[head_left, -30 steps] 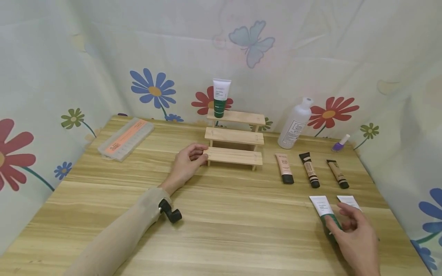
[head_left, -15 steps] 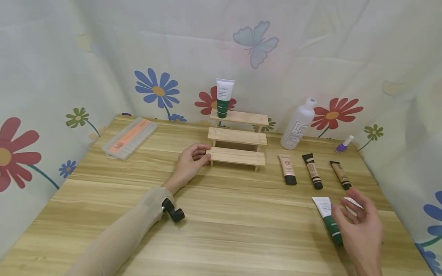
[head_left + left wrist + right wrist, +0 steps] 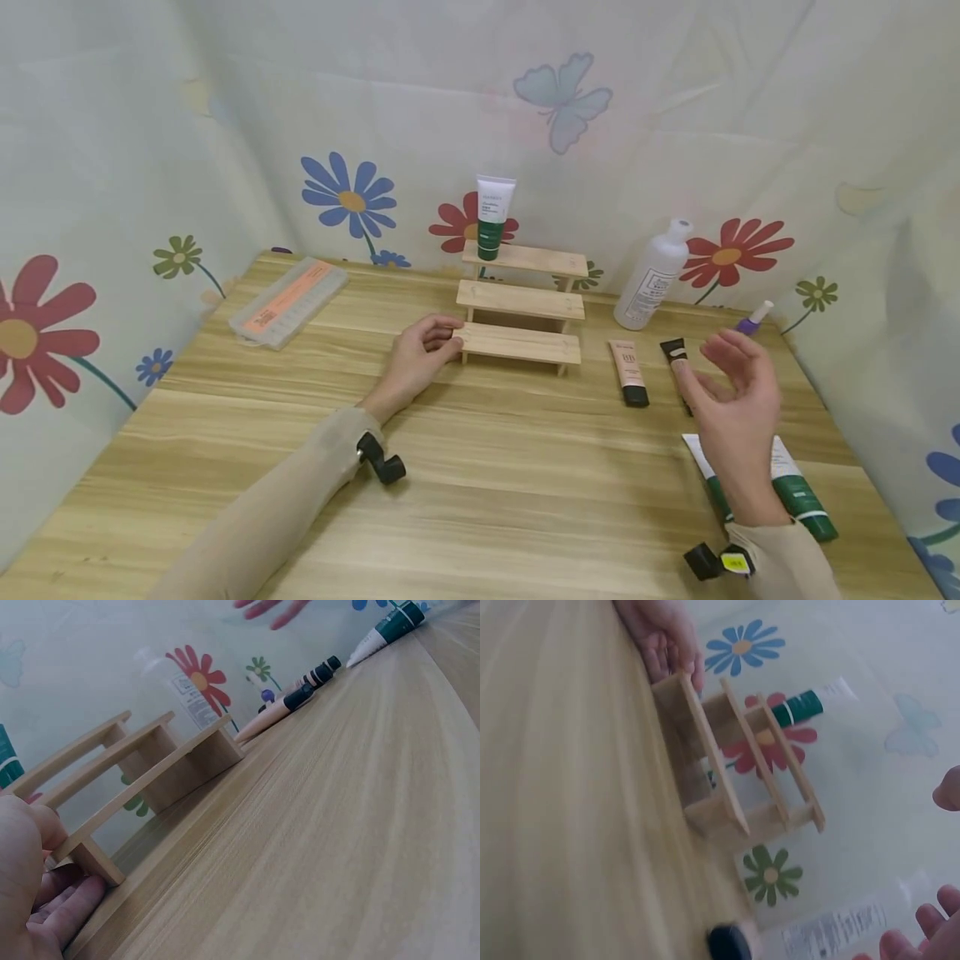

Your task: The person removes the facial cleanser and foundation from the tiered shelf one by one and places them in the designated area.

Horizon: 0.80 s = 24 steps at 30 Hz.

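Note:
A three-step wooden display stand (image 3: 519, 343) stands at the back of the table. My left hand (image 3: 411, 367) grips the left end of its lowest step, thumb above and fingers below in the left wrist view. On the top step a white and green tube (image 3: 495, 218) stands upright at the left. My right hand (image 3: 735, 408) is raised over the right side, fingers loosely bent and holding nothing. Beneath it lie two more white and green tubes, the right one (image 3: 801, 496) mostly visible, the left one (image 3: 701, 458) partly covered. A black-ended tube (image 3: 672, 352) is half hidden behind the hand.
A pink BB cream tube (image 3: 628, 371) lies right of the stand. Behind it stands a clear bottle (image 3: 651, 279), with a purple nail polish bottle (image 3: 753, 319) farther right. A flat clear case (image 3: 288, 304) with an orange label lies at the back left. A flowered curtain surrounds the table.
My right hand has left the white and green tubes at the front right, rising and moving forward, empty. My left hand stays on the stand. The view has shifted slightly.

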Motion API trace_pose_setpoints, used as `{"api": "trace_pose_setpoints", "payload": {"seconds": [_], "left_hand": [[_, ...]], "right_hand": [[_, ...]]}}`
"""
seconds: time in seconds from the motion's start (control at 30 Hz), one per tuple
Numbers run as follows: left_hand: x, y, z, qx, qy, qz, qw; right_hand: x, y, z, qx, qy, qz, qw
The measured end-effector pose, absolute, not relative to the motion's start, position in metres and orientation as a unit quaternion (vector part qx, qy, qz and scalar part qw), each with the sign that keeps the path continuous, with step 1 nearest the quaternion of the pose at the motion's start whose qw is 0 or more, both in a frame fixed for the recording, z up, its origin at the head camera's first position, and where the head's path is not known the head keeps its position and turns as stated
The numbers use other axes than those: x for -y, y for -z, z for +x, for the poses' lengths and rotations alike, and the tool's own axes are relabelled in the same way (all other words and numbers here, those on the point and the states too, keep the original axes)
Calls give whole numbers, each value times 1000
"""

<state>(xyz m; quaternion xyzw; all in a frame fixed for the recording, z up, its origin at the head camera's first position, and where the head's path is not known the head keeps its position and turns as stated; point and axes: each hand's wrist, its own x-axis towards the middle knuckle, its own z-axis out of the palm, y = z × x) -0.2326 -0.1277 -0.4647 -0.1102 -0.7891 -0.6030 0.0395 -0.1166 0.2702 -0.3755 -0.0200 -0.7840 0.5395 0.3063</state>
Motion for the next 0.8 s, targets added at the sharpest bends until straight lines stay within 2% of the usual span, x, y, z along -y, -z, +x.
{"api": "trace_pose_setpoints", "payload": {"seconds": [0.43,0.8], "left_hand": [[126,465,-232,788,604,-113,45],[128,465,-232,787,604,-113,46]], "right_hand": [[-190,343,-199,707,-644,111,271],[-139,349,-257,706,-660,112,230]]}}
